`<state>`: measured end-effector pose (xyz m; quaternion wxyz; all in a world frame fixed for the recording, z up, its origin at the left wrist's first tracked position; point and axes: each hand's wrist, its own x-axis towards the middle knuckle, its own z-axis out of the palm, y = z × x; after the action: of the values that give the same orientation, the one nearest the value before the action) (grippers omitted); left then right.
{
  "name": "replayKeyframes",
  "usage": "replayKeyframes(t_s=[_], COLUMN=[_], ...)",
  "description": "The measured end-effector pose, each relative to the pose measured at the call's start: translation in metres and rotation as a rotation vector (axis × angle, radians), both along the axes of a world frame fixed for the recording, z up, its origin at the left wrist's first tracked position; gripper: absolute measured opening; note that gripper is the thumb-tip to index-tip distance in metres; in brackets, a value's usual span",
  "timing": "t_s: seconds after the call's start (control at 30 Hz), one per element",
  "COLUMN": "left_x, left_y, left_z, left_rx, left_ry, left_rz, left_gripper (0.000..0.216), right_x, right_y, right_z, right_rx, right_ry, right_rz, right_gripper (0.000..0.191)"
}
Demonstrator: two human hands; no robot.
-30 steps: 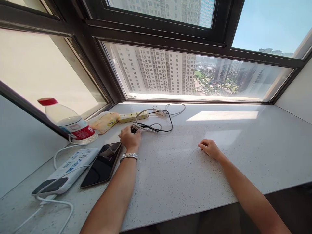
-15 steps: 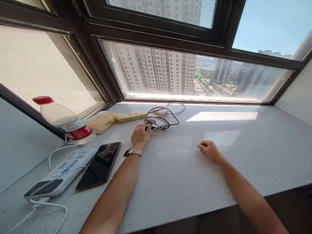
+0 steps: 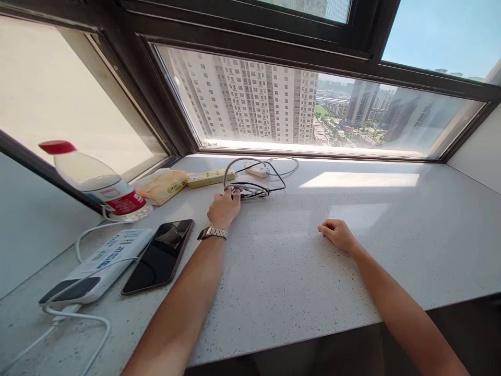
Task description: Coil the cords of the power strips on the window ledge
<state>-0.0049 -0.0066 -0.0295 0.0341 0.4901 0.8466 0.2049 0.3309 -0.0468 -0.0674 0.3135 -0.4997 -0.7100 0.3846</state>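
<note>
Near the back of the speckled countertop, my left hand (image 3: 224, 209) has its fingers closed on a bundle of looped cables (image 3: 252, 190), grey and black. The fingertips and the part they grip are partly hidden by the hand. Just behind the bundle sits a small white block (image 3: 257, 169) with a cable running from it. A yellowish power strip (image 3: 210, 178) lies to the left of the loops. My right hand (image 3: 337, 233) rests on the counter to the right, fingers curled in, with nothing visible in them.
On the left stand a red-capped bottle (image 3: 105, 183) and a soft yellow packet (image 3: 164, 187). Closer in lie a white power bank (image 3: 105, 266) with a white cable and a dark smartphone (image 3: 160, 256). Window frames (image 3: 282, 151) border the countertop (image 3: 282, 292) behind.
The grey plug end that showed at my left fingertips is now hidden, and the cable loops have shifted slightly. The view has tilted a little. My right hand stays in place.
</note>
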Motion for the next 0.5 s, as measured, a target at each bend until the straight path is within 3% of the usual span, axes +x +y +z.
replayKeyframes(t_s=[0.1, 0.23, 0.33, 0.5], left_x=[-0.003, -0.009, -0.011, -0.011], left_y=[0.004, 0.008, 0.009, 0.007], left_z=[-0.003, -0.009, -0.011, -0.007], left_rx=[-0.076, -0.031, -0.001, 0.007], left_ry=[-0.031, 0.009, -0.006, -0.016], left_rz=[-0.003, -0.058, -0.121, -0.167], left_gripper=[0.063, 0.059, 0.048, 0.041], right_x=[-0.002, -0.024, -0.065, -0.150], right_y=[-0.001, 0.007, 0.027, 0.070], right_z=[0.001, 0.006, 0.012, 0.013], right_rx=[0.030, 0.018, -0.006, 0.091], right_ry=[-0.045, -0.221, -0.270, -0.255], right_rz=[-0.049, -0.109, -0.043, -0.012], right_gripper=[0.033, 0.029, 0.040, 0.052])
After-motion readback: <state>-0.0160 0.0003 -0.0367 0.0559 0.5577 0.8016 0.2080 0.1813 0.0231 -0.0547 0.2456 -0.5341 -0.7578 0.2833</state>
